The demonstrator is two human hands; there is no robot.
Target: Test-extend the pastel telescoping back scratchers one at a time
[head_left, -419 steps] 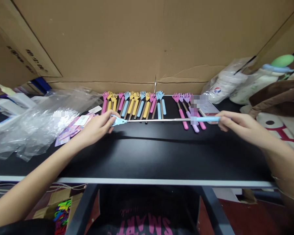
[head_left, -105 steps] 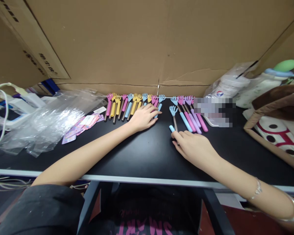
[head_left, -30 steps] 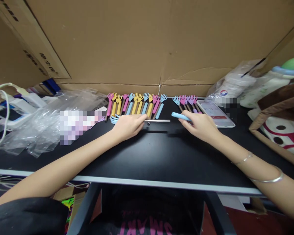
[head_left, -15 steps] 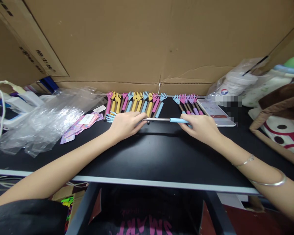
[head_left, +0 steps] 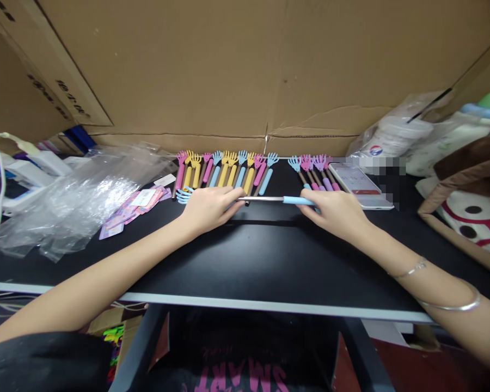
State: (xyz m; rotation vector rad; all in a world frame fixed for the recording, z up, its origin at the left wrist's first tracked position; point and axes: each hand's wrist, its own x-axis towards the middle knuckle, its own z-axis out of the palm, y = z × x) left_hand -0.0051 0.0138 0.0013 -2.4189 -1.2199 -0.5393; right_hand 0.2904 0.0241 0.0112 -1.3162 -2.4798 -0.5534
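Note:
Between my two hands a blue back scratcher (head_left: 296, 200) lies level above the black table, its metal rod drawn out. My left hand (head_left: 212, 208) is closed round the end with the blue claw, whose fingers poke out at the left. My right hand (head_left: 330, 209) wraps the blue handle at the other end. Behind my left hand stretches a row of pink, yellow and blue back scratchers (head_left: 231, 174). A smaller group of blue, pink and purple back scratchers (head_left: 318, 174) lies behind my right hand.
Clear plastic bags (head_left: 85, 190) and pink-purple cards (head_left: 139, 206) are on the left. A phone (head_left: 357, 185), a bagged white cup (head_left: 400, 136) and a brown-and-white bag (head_left: 469, 201) stand right. A cardboard wall (head_left: 228, 71) closes off the back of the table (head_left: 245, 267).
Both hands keep their hold on the blue back scratcher almost unmoved. The camera view has shifted very slightly.

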